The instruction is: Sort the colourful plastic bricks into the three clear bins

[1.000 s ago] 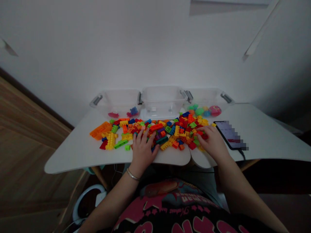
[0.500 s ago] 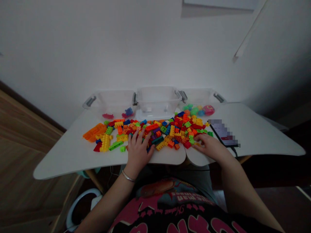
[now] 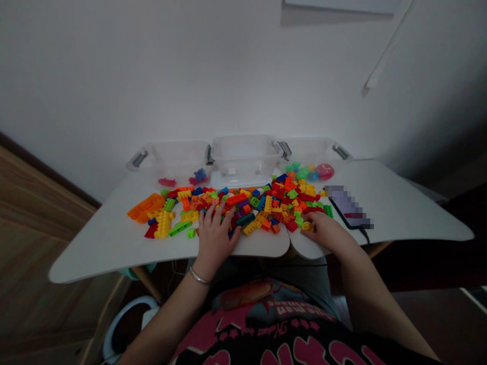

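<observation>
1. My left hand lies spread wide and palm down, its fingers against the near side of the plastic building bricks. It holds nothing that I can see. A bangle circles that wrist.
2. My right hand is curled narrow, with its fingertips at a round yellow piece. I cannot tell whether it is gripped.
3. The bricks lie scattered across the middle of the white worktop, close to its near edge. A flat orange brick and a yellow brick stack sit at the pile's left end.
4. Three clear plastic bins stand along the far edge. The left bin holds red and blue pieces, the middle bin stands between, and the right bin holds round coloured pieces.
5. A smartphone lies just beyond my right hand, its cable running over the near edge.
</observation>
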Tool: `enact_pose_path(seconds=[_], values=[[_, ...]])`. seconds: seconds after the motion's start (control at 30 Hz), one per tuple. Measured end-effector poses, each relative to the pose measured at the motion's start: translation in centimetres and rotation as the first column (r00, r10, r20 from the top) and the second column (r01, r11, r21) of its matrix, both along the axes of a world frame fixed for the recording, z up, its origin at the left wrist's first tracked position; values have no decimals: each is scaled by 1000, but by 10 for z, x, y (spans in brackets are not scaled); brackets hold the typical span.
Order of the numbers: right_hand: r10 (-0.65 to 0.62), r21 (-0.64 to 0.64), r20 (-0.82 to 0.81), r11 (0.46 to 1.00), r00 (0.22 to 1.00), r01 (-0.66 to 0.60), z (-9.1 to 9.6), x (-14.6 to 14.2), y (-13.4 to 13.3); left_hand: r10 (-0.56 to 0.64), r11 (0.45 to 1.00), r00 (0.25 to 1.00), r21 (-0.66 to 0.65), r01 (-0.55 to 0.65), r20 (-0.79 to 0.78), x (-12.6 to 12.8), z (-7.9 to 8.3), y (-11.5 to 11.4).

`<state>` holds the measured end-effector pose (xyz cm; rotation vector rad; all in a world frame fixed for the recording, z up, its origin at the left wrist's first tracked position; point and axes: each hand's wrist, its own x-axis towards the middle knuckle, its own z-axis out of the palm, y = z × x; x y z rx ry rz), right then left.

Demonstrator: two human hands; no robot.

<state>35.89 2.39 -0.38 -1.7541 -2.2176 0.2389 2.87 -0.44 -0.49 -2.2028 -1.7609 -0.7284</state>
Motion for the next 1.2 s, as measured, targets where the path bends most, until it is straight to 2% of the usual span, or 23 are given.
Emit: enact_pose_path(seconds=[0.37, 0.5, 0.57, 0.67, 0.77, 0.87, 0.93, 1.03, 1.13, 1.2], values=[[-74, 97, -28, 992, 997, 77, -7, -5, -2, -8, 1000, 1000, 2, 8, 19, -2, -2, 0], [-149, 162, -80, 974, 986, 160, 0, -4, 0, -14, 1000, 999, 10, 13, 35, -3, -3, 1], [-161, 206, -148, 960, 976, 190, 7, -5, -1, -18, 1000, 998, 26, 16, 56, -3, -3, 1], [-111, 224, -310, 957, 944, 186, 15, -13, -2, -22, 998, 997, 52, 18, 75, -3, -2, -1], [-26, 230, -515, 959, 857, 167, 17, -28, -1, -28, 997, 996, 68, 22, 90, -3, 4, -2], [49, 246, -637, 959, 769, 143, 15, -51, 0, -86, 995, 983, 71, 76, 161, 1, 19, -3], [103, 257, -671, 961, 735, 100, 16, -69, 1, -192, 981, 948, 35, 189, 253, 5, 30, -3], [196, 312, -661, 950, 724, 27, 21, -95, -2, -320, 913, 834, -87, 397, 449, 16, 42, -1], [306, 444, -585, 896, 751, -20, 26, -116, -7, -286, 839, 706, -187, 511, 648, 27, 45, 4], [384, 526, -537, 849, 751, -59, 24, -126, -9, -260, 815, 647, -197, 545, 717, 32, 43, 7]])
